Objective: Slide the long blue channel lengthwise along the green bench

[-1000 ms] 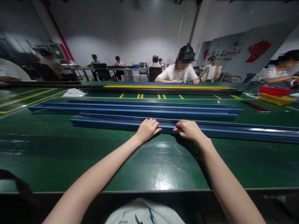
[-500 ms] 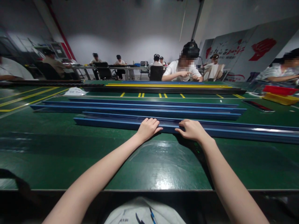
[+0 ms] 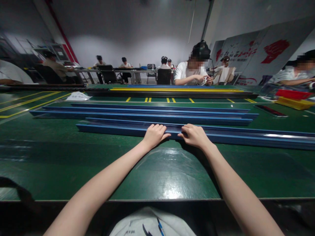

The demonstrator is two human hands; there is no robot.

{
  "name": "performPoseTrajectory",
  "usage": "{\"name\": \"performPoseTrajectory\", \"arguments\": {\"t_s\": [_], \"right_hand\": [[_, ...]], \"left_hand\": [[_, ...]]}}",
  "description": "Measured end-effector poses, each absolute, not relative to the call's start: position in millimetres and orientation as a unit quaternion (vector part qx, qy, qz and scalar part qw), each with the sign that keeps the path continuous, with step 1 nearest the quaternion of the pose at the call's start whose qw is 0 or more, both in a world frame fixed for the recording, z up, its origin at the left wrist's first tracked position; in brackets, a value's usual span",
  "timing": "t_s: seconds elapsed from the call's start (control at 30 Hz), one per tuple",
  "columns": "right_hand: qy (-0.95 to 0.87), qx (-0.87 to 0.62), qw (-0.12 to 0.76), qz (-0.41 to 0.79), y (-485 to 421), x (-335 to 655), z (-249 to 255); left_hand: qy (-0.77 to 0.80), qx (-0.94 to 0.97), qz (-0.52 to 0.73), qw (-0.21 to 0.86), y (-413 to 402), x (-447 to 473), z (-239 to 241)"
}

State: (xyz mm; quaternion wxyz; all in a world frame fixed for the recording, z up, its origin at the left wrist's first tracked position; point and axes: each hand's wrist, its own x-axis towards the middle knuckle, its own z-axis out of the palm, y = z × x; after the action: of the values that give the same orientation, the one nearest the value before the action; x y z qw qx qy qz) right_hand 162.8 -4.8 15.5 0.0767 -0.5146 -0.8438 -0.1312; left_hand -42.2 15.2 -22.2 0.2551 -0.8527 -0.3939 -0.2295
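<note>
A long blue rail [image 3: 110,128] lies across the green table [image 3: 61,157] in front of me. My left hand [image 3: 155,134] rests on the rail near its middle, fingers curled over its top edge and thumb along its near face. My right hand [image 3: 194,135] grips the same rail just to the right, fingers bent over the top. The two hands are a thumb's width apart. Two more long blue rails [image 3: 137,113] lie parallel just behind it.
Farther back lie yellow, blue and black rails [image 3: 177,91]. A person in a white shirt [image 3: 187,72] sits across the table. Red and yellow trays [image 3: 291,99] stand at the right, a white sheet [image 3: 78,96] at the left. Other people sit at far tables.
My right hand has slid a little to the left along the blue rail, closer to my left hand. The person opposite has raised both hands from the table.
</note>
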Motion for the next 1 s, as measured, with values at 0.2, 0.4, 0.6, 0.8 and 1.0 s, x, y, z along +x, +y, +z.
{"name": "performPoseTrajectory", "arguments": {"t_s": [0.2, 0.4, 0.6, 0.8, 1.0], "right_hand": [[-0.849, -0.507, 0.075, -0.126, -3, 164, 19], [-0.849, -0.510, 0.070, -0.120, -4, 166, 21], [-0.841, -0.524, 0.060, -0.121, -6, 173, 24], [-0.833, -0.537, 0.059, -0.122, -8, 180, 25], [-0.823, -0.553, 0.055, -0.118, -7, 180, 25]], "left_hand": [[-0.391, -0.854, -0.232, 0.253, 16, -42, -22], [-0.382, -0.860, -0.230, 0.248, 17, -42, -23], [-0.374, -0.862, -0.237, 0.246, 17, -42, -24], [-0.378, -0.857, -0.238, 0.257, 16, -43, -22], [-0.393, -0.847, -0.241, 0.264, 15, -43, -22]]}}
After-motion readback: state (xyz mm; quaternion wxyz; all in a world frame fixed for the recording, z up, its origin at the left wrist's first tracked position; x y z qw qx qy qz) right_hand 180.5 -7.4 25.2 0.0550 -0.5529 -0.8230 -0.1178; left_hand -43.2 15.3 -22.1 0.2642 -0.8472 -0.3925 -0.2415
